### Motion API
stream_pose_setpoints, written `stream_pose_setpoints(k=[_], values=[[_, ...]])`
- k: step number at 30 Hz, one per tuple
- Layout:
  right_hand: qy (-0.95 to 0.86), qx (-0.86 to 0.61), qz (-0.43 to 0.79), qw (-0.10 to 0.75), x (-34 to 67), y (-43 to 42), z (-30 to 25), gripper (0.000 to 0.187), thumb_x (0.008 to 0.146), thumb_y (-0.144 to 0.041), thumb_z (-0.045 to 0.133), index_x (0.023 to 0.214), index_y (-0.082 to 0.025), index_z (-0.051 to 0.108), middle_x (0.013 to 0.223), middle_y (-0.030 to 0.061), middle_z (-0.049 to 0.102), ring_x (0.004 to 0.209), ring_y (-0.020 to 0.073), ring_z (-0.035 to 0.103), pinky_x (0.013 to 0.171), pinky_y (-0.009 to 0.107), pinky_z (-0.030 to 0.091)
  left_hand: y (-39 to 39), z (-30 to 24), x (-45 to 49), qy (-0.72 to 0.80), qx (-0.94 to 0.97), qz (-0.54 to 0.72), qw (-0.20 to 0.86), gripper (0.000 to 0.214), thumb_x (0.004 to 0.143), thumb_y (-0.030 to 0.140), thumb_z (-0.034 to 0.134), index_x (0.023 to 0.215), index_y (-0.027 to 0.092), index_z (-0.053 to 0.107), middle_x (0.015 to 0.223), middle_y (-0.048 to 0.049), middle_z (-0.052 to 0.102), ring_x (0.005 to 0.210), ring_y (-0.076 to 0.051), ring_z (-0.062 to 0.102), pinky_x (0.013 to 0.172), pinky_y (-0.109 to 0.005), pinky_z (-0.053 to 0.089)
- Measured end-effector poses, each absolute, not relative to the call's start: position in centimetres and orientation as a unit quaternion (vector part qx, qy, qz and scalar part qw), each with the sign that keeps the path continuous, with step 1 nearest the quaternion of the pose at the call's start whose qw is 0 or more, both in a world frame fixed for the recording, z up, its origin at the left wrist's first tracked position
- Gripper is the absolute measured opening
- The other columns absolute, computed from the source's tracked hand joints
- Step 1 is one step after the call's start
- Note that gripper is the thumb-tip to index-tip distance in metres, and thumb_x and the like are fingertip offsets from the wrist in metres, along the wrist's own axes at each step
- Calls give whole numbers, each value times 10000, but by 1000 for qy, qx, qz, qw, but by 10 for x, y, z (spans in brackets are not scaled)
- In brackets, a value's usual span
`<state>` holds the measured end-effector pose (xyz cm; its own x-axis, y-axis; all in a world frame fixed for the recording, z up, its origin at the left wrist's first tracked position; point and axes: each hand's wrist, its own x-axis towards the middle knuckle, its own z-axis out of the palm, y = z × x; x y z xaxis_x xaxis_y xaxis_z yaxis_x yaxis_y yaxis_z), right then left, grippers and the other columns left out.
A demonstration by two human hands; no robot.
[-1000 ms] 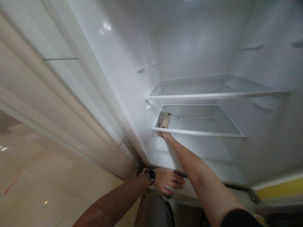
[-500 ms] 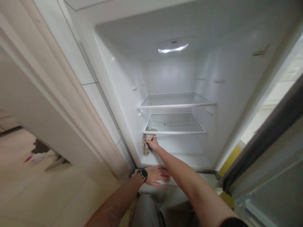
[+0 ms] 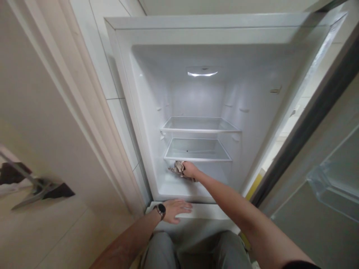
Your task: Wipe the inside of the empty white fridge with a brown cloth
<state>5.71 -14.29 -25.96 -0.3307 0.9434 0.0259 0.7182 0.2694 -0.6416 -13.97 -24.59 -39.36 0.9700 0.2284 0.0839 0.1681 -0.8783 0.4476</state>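
R hand [image 3: 190, 170] clenched on rag [image 3: 176, 167], front-left of fridge [image 3: 146, 123] floor, just under low shelf [image 3: 198, 159] | L hand [image 3: 175, 206] flat, released, on front ledge [image 3: 202, 213] | rag: soft, light, limp, prob grippy; best bunched mid-wad

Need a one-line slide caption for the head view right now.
Right hand presses a cloth inside the open fridge below the lower shelf; left hand rests on its bottom ledge.
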Motion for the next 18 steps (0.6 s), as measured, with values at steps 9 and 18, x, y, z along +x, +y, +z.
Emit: stream_pose_setpoints(k=[9,18], values=[[-816,-548,182,-17,82,-183,-307,909,877,-743,733,1682,-458,422,1816,103,163,1598,611,103,1171,846,173,-250,-389,-137,111,966,73,223,766,805,229,679,1565,222,580,1658,-137,559,1508,-370,542,1291,-520,332],[-748,-654,69,88,83,-121,-333,606,1026,-466,590,1626,-414,522,1656,120,474,1454,442,434,1160,656,362,-249,-383,-139,120,956,55,262,726,850,285,650,1573,257,585,1687,-65,535,1516,-343,531,1313,-471,289]])
